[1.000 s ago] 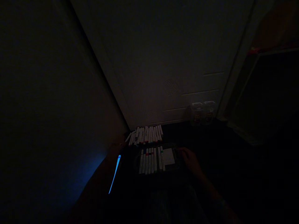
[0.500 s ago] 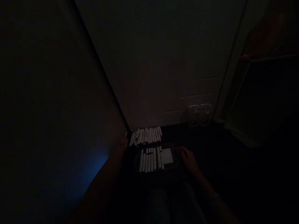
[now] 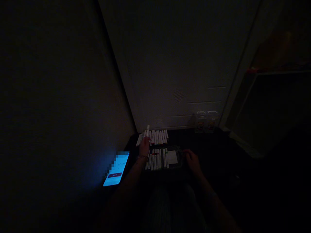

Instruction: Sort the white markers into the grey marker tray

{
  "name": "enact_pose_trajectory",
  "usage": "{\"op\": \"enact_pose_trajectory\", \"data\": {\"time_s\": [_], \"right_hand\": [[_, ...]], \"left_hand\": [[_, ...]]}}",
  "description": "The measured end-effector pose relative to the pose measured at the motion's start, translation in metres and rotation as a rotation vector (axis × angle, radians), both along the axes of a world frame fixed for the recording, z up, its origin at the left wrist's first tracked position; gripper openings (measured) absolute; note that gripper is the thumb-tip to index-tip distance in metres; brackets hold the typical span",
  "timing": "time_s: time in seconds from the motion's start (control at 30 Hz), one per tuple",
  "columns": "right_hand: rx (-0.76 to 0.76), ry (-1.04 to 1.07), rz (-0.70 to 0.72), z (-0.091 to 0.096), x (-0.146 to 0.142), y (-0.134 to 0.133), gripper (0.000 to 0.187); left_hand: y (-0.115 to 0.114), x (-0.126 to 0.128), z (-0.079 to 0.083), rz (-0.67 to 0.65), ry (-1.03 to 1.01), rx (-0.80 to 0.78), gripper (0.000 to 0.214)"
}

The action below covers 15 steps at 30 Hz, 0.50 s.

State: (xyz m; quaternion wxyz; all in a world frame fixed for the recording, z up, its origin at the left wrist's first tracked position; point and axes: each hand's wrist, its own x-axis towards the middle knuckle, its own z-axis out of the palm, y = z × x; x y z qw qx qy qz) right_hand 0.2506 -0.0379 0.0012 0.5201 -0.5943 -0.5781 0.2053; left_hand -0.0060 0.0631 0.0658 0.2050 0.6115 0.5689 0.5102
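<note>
Our left hand [image 3: 144, 145] pinches marker [image 3: 148, 128]; right hand [image 3: 193, 160] at case [image 3: 180, 159] edge, grip unclear. We'd best steady case, hold marker straight.

A dark surface [image 3: 179, 139], too dimly lit to tell as bench or floor, runs up to the foot of a pale upright panel [image 3: 155, 81]. Near the panel, a row of white markers [image 3: 160, 137] lies side by side, pointing roughly toward it. Just this side of the row rests an open clear case [image 3: 180, 160]. Farther right, well apart from the markers, two clear containers [image 3: 200, 125] stand upright beside each other, close to the panel, their labels too dark to read.
</note>
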Motion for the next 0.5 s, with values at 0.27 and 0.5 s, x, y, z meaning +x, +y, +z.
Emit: {"op": "enact_pose_trajectory", "data": {"time_s": [0.27,0.5], "right_hand": [[0.16,-0.304,-0.141,0.023,-0.038,-0.006,0.029],[0.185,-0.63,-0.131,0.025,-0.084,-0.021,0.042]], "left_hand": [[-0.096,0.029,-0.069,-0.118,0.07,0.017,0.033],[-0.099,0.029,-0.071,-0.086,0.272,0.154,0.031]]}}
